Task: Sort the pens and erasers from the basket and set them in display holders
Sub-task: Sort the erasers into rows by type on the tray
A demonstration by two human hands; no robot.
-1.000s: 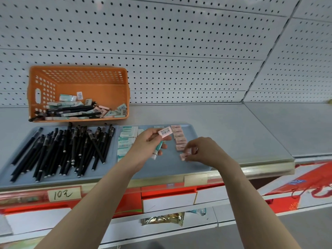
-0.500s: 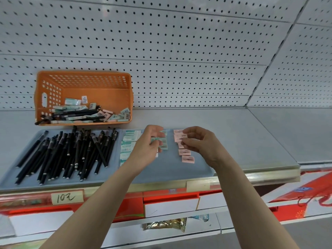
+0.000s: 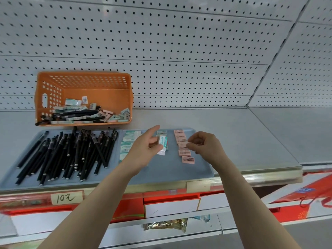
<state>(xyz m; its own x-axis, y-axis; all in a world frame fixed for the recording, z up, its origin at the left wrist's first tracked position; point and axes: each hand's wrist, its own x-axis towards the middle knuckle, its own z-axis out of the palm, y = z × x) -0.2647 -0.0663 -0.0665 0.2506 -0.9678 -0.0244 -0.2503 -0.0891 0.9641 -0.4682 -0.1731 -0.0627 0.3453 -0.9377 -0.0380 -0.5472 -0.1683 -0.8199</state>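
In the head view I have the left hand [image 3: 147,150] over the middle of the grey tray [image 3: 170,171]. Its thumb and curled fingers pinch a green eraser [image 3: 163,143], and the index finger points straight toward the tray's far edge. The right hand [image 3: 206,146] is curled above the column of pink erasers [image 3: 187,159] near the tray's right edge. Its fingertips meet at one of the middle erasers, and I cannot tell whether they pinch it or only touch it.

Pens [image 3: 71,155] lie fanned and crossing over the tray's left half, with the laid-out green erasers [image 3: 128,141] just beside them. The orange basket [image 3: 100,97] stands at the back of the shelf [image 3: 224,126], behind the tray's left half, and holds a mix of pens and erasers, so I judge the sorting far from done.

The held eraser looks gripped by one end only, so it could slip and land askew between the two columns. The right fingers are close enough to knock the pink column crooked. A forearm reaching for the basket could sweep the loose pens toward the shelf's front edge.
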